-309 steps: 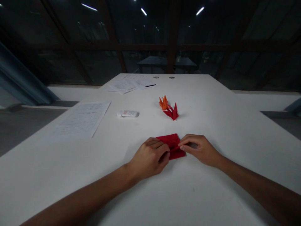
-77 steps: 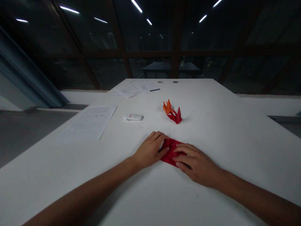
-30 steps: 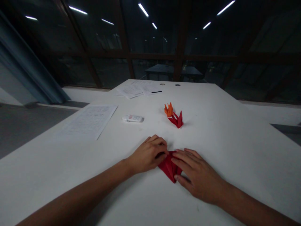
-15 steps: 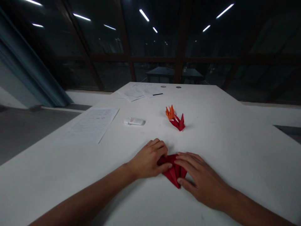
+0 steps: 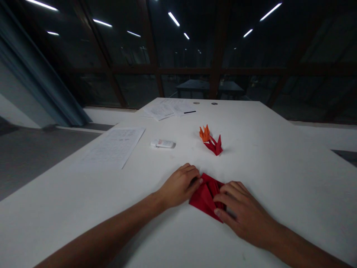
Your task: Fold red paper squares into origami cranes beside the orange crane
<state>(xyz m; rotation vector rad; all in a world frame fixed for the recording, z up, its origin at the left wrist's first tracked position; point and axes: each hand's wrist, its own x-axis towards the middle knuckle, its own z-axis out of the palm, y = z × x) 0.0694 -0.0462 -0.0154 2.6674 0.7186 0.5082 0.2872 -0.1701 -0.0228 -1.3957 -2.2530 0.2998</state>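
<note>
A partly folded red paper (image 5: 205, 197) lies on the white table between my hands. My left hand (image 5: 182, 185) has its thumb and curled fingers closed on the paper's upper left edge. On the right side, my right hand (image 5: 237, 208) rests with bent fingers spread over the folds, its thumb near the lower right corner. Some of the paper is hidden under the right fingers. Beyond the hands stand a folded orange paper figure (image 5: 205, 134) and a folded red paper figure (image 5: 214, 146), close together.
A white labelled object (image 5: 162, 143) lies left of the figures. A printed sheet (image 5: 115, 147) is at the left, and more papers (image 5: 164, 108) with a black pen (image 5: 190, 112) lie at the back of the table (image 5: 279, 167). Dark windows stand behind.
The red paper has turned and its left part now shows as a wider flap. My left thumb has moved up to its upper left edge. The view has shifted slightly.
</note>
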